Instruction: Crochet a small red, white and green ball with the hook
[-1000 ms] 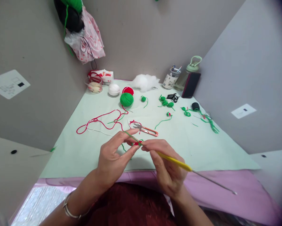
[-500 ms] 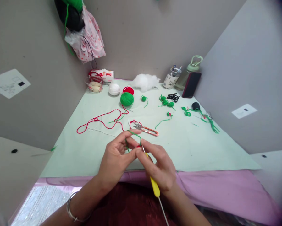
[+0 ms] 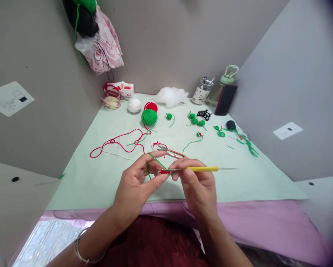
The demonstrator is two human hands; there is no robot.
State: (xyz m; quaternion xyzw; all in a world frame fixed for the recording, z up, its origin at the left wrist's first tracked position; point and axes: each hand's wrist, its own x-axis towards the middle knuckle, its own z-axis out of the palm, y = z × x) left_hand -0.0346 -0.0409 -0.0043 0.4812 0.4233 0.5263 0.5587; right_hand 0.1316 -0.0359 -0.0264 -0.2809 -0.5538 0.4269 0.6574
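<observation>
My left hand [image 3: 138, 181] pinches a tiny red crochet piece [image 3: 163, 171] between thumb and forefinger, with a green yarn strand [image 3: 155, 160] running over the forefinger. My right hand [image 3: 195, 185] grips a yellow-handled crochet hook [image 3: 202, 169] held level, its metal tip at the red piece and its long metal tail pointing right. Both hands hover above the near part of the pale green mat [image 3: 238, 178].
Orange thread snips [image 3: 173, 152] lie just beyond my hands. Loose red yarn [image 3: 113, 142], a green yarn ball [image 3: 149, 117], red and white balls, small green crochet pieces [image 3: 195, 120], white stuffing [image 3: 170, 96], a pen cup, a bottle and a phone sit farther back.
My right hand has swung the hook from pointing down toward me to lying level, handle to the right. The left hand keeps its pinch on the red piece.
</observation>
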